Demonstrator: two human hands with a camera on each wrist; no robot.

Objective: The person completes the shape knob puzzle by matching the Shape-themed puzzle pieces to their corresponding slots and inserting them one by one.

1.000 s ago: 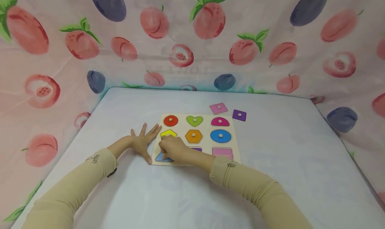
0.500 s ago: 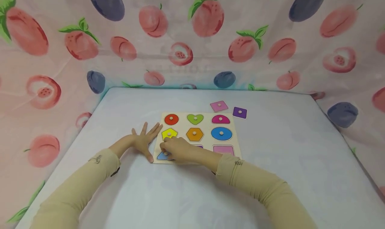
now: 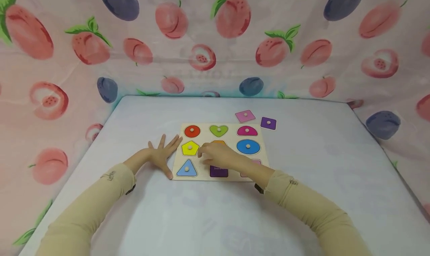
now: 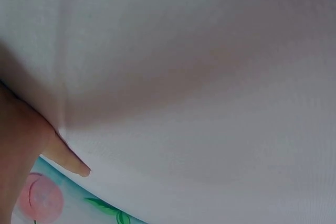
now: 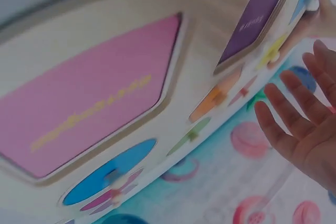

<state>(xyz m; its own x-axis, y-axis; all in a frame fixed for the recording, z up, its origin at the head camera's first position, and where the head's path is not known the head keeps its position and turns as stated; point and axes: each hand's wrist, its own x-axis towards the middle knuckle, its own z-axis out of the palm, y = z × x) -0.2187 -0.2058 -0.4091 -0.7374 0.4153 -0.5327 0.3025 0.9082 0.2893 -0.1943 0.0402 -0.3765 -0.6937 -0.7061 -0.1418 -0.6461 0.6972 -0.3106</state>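
A cream knob-puzzle board (image 3: 205,130) lies on the white table. My left hand (image 3: 161,156), fingers spread, rests along its left edge. Over the board's middle hovers my right hand (image 3: 217,154), fingers loosely bent and holding nothing, partly covering the orange hexagon (image 3: 219,141). A blue triangle piece (image 3: 187,170) with a knob sits at the board's lower left, below a yellow pentagon (image 3: 190,149). Two slots have no piece: the purple one (image 5: 254,24) and the pink one (image 5: 100,93). In the left wrist view, part of my left hand (image 4: 26,145) shows.
Past the board's far right corner lie a loose pink rhombus piece (image 3: 244,118) and a loose purple square piece (image 3: 273,124). Red circle (image 3: 192,134), green heart (image 3: 218,133), magenta half-circle (image 3: 247,133) and blue oval (image 3: 248,150) sit in the board. Fruit-print cloth (image 3: 235,69) hangs behind.
My right hand has left the blue triangle and moved right and slightly up over the board, uncovering the triangle and the purple slot. The left hand has stayed at the board's edge.
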